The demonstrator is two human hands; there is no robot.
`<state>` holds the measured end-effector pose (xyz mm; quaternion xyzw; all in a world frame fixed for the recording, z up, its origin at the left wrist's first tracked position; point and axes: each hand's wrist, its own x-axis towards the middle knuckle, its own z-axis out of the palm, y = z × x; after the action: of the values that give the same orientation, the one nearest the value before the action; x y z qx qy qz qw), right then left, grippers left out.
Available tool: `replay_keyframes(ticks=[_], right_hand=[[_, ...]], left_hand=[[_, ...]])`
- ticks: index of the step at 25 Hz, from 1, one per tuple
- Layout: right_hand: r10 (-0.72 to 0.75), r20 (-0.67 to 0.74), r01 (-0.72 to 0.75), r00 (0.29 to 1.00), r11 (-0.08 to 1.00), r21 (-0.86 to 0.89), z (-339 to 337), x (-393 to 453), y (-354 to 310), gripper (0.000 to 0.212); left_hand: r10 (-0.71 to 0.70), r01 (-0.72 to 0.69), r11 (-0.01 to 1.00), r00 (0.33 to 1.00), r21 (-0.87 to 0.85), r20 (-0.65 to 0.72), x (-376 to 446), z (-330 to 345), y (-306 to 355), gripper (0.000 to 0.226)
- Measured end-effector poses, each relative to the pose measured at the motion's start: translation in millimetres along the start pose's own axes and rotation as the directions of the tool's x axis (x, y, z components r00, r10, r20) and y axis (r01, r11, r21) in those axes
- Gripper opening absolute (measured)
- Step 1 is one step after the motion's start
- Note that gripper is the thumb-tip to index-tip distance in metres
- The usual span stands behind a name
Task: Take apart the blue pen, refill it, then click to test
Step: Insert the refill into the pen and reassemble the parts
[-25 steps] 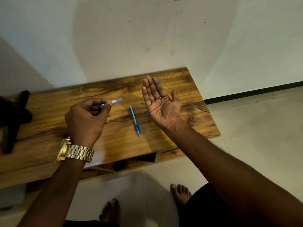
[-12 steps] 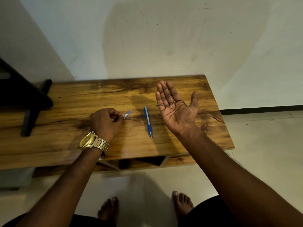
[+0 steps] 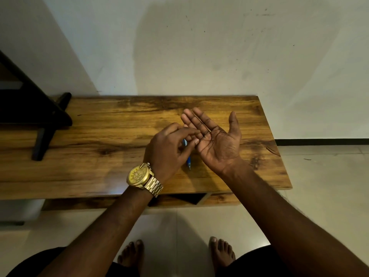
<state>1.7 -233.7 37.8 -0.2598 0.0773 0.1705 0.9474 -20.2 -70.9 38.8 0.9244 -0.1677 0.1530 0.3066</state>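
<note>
Pale, scuffed plaster on the wall [image 3: 199,47] behind. Below it, a long flat table [image 3: 119,160] of warm brown wood, glossy and streaked with dark grain, square at the corners. At its left end, a black angular stand [image 3: 46,120], matte.

Over the right half of the table, the right hand [image 3: 217,142], held palm up as half a second earlier, fingers straight and close together, thumb spread wide, gripping nothing. Against its edge, the left hand [image 3: 169,150], brought across from left of the pen to a place right above it; fingers curled, thumb tip and forefinger tip drawn near each other at the rim of the right palm. Could not tell whether anything was pinched there: the small pale piece seen earlier in those fingers no longer showed. On the left wrist, a gold watch [image 3: 138,175], round-faced, with a shiny linked metal band.

Smallest, the blue pen [image 3: 188,161]: slim, smooth plastic, lying flat on the table between the two hands where it lay before, now mostly covered by the left hand, with only a strip of barrel and the tapered end nearest the body showing.
</note>
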Motion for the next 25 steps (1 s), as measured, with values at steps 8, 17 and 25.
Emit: replay_keyframes(ticks=[8,17,25], right_hand=[[0.059,0.048,-0.048,0.997,0.978,-0.204,3,2,1,0.097],[-0.232,0.005,0.133,0.973,0.541,-0.83,-10,4,-12,0.018],[-0.29,-0.063,0.132,0.955,0.605,-0.785,-7,6,-23,0.007]], left_hand=[[0.02,-0.023,0.998,0.999,0.062,0.044,0,-3,4,0.012],[-0.333,0.314,0.909,0.943,-0.276,-0.023,9,-8,-7,0.009],[-0.313,0.306,0.935,0.95,-0.178,-0.01,7,-3,-16,0.022]])
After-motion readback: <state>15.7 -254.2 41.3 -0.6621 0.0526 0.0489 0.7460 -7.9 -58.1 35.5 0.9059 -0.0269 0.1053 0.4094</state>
